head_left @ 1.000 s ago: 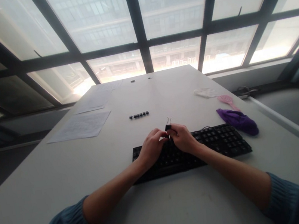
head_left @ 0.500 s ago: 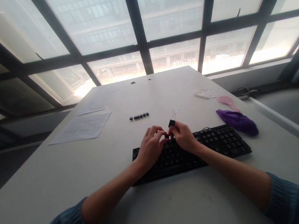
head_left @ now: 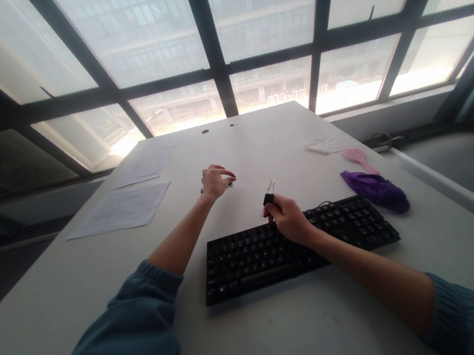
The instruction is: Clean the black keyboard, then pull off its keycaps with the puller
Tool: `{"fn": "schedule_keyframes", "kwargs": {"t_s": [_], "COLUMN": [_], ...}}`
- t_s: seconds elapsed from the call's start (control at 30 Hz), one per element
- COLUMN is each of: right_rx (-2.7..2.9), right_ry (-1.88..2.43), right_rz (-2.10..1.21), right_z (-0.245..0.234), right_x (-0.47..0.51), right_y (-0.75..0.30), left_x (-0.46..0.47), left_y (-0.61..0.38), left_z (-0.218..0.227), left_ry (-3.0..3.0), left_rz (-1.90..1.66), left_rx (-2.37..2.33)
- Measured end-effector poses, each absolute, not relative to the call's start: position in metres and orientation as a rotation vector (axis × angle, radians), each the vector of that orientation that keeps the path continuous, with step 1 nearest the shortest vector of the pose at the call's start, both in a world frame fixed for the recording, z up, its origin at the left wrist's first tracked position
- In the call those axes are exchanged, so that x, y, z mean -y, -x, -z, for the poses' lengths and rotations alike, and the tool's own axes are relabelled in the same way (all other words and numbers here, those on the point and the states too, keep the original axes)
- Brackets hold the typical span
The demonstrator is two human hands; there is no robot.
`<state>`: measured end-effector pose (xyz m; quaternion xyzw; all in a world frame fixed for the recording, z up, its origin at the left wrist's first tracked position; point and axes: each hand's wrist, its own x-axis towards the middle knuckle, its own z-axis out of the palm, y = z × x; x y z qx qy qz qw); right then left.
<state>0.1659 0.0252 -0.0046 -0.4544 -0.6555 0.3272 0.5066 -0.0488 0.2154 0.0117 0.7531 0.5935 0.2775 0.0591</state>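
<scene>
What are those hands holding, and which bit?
The right hand grips a black binder clip with thin wire handles at or near its body. The left hand has a tiny black block at its fingertips, hold unclear.

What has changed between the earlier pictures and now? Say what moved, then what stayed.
The left hand has moved off the keyboard, forward and slightly left, to the row of small black keys, partly covering it. Whether it holds or has released a key is unclear. The right hand still grips the clip by the keyboard; the purple cloth stayed put.
</scene>
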Motion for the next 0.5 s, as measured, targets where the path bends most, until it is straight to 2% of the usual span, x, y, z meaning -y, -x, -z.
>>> {"fn": "schedule_keyframes", "kwargs": {"t_s": [0.23,0.5], "right_rx": [1.608,1.612], "right_ry": [1.108,1.105], "right_rz": [-0.781,-0.781], "right_z": [0.001,0.0], "right_x": [-0.024,-0.023], "right_y": [-0.167,-0.166], "left_x": [-0.234,-0.235], "left_y": [0.048,0.046], "left_z": [0.01,0.011], "left_ry": [-2.201,-2.183], "left_rz": [-0.76,-0.738], "left_rx": [-1.879,-1.871]}}
